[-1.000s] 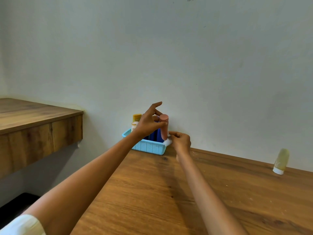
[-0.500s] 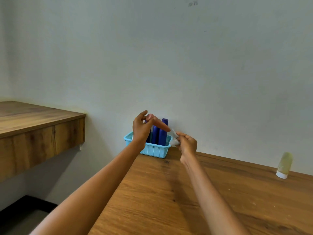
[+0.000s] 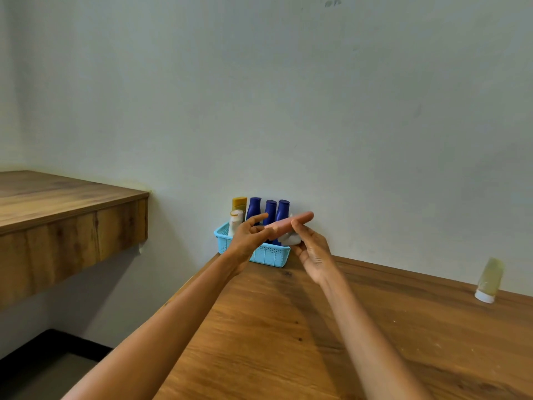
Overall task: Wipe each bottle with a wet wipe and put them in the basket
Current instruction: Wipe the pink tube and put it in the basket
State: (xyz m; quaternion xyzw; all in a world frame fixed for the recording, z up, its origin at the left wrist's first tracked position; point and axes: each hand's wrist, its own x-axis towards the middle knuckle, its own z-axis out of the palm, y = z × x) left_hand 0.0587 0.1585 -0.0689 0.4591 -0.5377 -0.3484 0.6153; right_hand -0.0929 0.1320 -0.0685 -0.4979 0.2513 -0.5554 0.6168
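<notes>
Head view, one entry per item

Pink bottle [image 3: 291, 222]: held nearly level in the air between both hands, in front of the basket and above its near right corner; rounded end points right, towards the wall

Left hand [image 3: 248, 241]: fingers curled round the left end of the pink bottle, index finger stretched out above it

Right hand [image 3: 313, 249]: palm turned up, thumb pressing on the pink bottle's middle; fingers pinch a white wet wipe [image 3: 290, 239] bunched under the bottle

Basket [image 3: 266, 255]: light blue, perforated plastic, standing on the counter [image 3: 288, 327] at its far left corner, against the wall

Contents of basket, all upright: three dark blue bottles [image 3: 270, 210] in a row at the back; a yellow bottle [image 3: 239, 204] at the back left; a white bottle [image 3: 236, 222] with a tan band in front of the yellow one

Pale yellow bottle [image 3: 489, 280]: cap down on a white cap, standing on the counter at the far right by the wall, well apart from the basket

Second wooden surface [image 3: 57, 197]: at the left, higher than the counter, separate from it
</notes>
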